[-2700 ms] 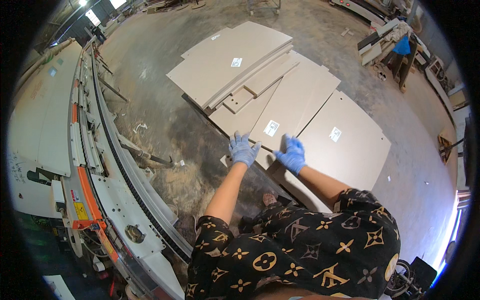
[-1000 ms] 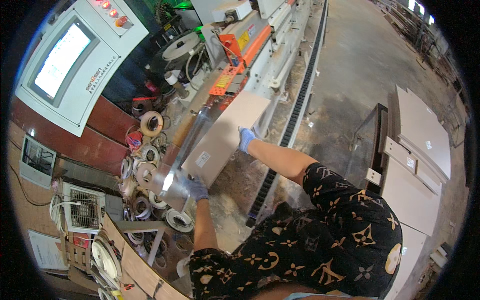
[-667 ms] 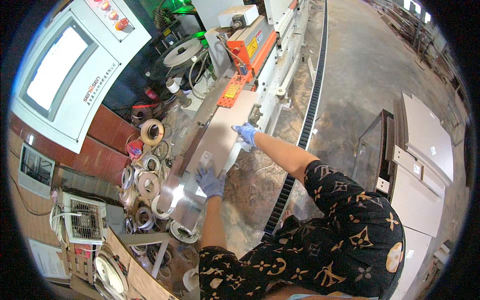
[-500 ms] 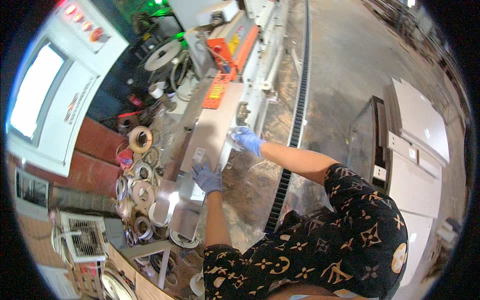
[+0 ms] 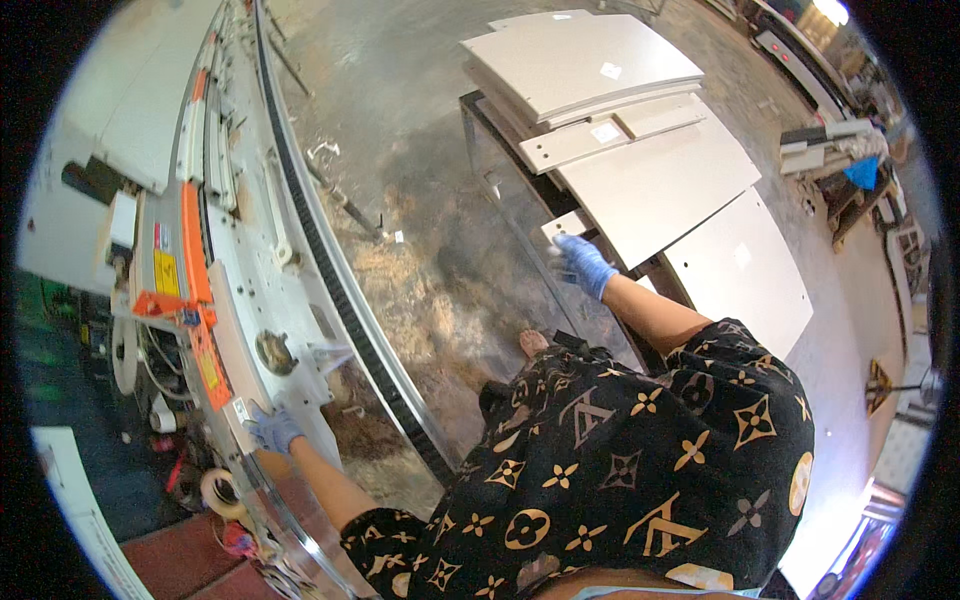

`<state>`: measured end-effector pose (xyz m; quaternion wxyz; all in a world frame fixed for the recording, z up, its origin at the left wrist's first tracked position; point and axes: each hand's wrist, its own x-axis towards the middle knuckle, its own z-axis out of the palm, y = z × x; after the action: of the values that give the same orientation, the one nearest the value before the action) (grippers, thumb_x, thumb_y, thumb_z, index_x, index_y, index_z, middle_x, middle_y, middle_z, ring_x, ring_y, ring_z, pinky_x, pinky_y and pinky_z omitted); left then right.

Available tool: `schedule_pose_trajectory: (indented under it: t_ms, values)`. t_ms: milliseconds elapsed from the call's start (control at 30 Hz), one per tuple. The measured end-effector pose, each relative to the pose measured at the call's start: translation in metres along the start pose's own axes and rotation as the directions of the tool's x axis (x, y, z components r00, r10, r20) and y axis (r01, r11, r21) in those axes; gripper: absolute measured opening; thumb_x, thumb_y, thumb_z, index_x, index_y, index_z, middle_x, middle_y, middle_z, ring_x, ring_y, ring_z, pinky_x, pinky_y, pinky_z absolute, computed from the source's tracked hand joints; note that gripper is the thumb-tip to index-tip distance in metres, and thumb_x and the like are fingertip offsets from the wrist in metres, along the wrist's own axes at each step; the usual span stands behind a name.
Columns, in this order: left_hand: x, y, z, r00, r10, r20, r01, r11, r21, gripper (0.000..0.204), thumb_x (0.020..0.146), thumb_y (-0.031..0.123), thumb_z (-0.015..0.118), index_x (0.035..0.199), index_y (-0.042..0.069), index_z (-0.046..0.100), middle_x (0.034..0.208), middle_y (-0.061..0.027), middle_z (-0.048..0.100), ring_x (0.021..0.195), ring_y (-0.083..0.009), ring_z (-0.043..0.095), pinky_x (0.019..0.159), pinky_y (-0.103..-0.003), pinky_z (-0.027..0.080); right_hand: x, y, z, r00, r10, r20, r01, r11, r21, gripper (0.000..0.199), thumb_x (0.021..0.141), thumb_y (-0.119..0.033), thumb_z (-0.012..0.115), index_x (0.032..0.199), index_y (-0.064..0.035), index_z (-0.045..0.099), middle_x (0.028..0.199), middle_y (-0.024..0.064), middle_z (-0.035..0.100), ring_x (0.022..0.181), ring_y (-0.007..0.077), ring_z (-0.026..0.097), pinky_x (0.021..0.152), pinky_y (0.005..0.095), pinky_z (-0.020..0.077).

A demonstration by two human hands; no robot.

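Observation:
My left hand (image 5: 274,428), in a blue glove, lies with fingers stretched out on the near end of a narrow pale panel (image 5: 236,372). That panel lies along the bed of a long machine (image 5: 262,290), beside its orange guard, and a small white label (image 5: 240,410) sits by my fingertips. To the right, my blue-gloved right hand (image 5: 583,264) reaches over the edge of a stack, fingers apart and slightly blurred. Just beyond its fingertips is a small white board piece (image 5: 567,227) with holes; whether they touch I cannot tell.
Large white panels (image 5: 660,175) are piled on a dark metal frame (image 5: 505,190) at right, more flat panels (image 5: 742,265) nearer. A black slotted track (image 5: 340,285) runs along the machine. Tape rolls (image 5: 222,494) lie at lower left. Offcuts (image 5: 835,150) are heaped at far right.
My view has swung right toward the panel stack. My right hand has left the machine's side and moved over to the stack; my left hand stays on the narrow panel.

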<state>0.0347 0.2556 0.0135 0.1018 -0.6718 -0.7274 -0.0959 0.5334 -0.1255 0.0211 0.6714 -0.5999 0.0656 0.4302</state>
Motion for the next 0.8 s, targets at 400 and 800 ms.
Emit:
schedule_pose_trajectory:
  t_ms: [400, 800]
  values:
    - [-0.192, 0.225, -0.084, 0.827, 0.498, -0.259, -0.458, 0.331, -0.825, 0.047, 0.079, 0.022, 0.066, 0.12, 0.003, 0.054, 0.132, -0.0185, 0.046, 0.126, -0.032, 0.039, 0.105, -0.041, 0.031, 0.16, -0.073, 0.017, 0.99, 0.017, -0.138, 0.053, 0.873, 0.485, 0.03, 0.084, -0.043, 0.061, 0.095, -0.0159, 0.056, 0.087, 0.001, 0.058, 0.065, 0.016, 0.054, 0.057, 0.0327, 0.045]
    - [-0.273, 0.279, -0.126, 0.441, 0.895, -0.067, -0.551, 0.211, -0.807, 0.088, 0.06, 0.027, 0.082, 0.133, 0.005, 0.038, 0.133, -0.0217, 0.041, 0.125, -0.0368, 0.039, 0.101, -0.042, 0.037, -0.036, 0.042, 0.017, 0.941, 0.093, 0.326, -0.147, 0.979, 0.144, 0.025, 0.082, -0.022, 0.068, 0.1, -0.0055, 0.062, 0.085, 0.0035, 0.063, 0.071, 0.013, 0.059, 0.067, 0.0292, 0.0517]
